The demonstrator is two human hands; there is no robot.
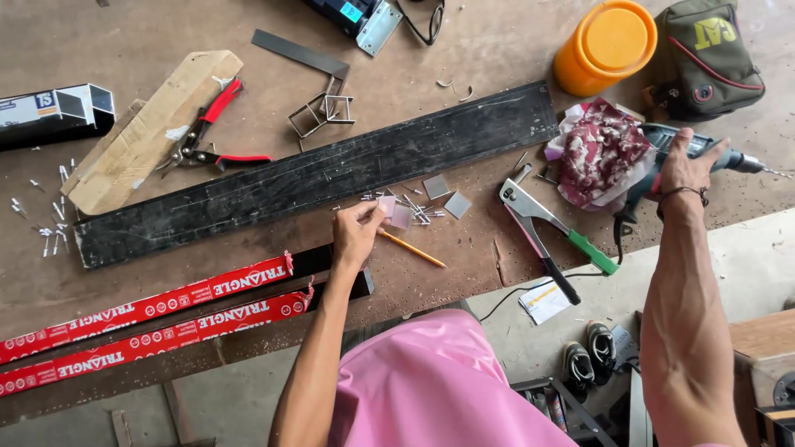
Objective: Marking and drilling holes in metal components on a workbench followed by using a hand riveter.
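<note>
two fingers of the left hand (354, 234) pinched a small square plate (387, 206) above the pencil (412, 248), beside the long black bar (315, 175). the right hand (684, 165) was closed round the drill (700, 154) by the crumpled cloth (598, 153).

My right hand (689, 164) covers the drill (729, 157) body; only the chuck and bit show beyond my fingers. Patterned cloth (598, 153) left of that hand hides the drill's rear. My left hand (358, 234) pinches a small square plate (387, 205), possibly translucent, too small to tell. Loose rivets (414, 205) beside it blur together. The orange pencil (412, 248) starts under my left palm.
</note>
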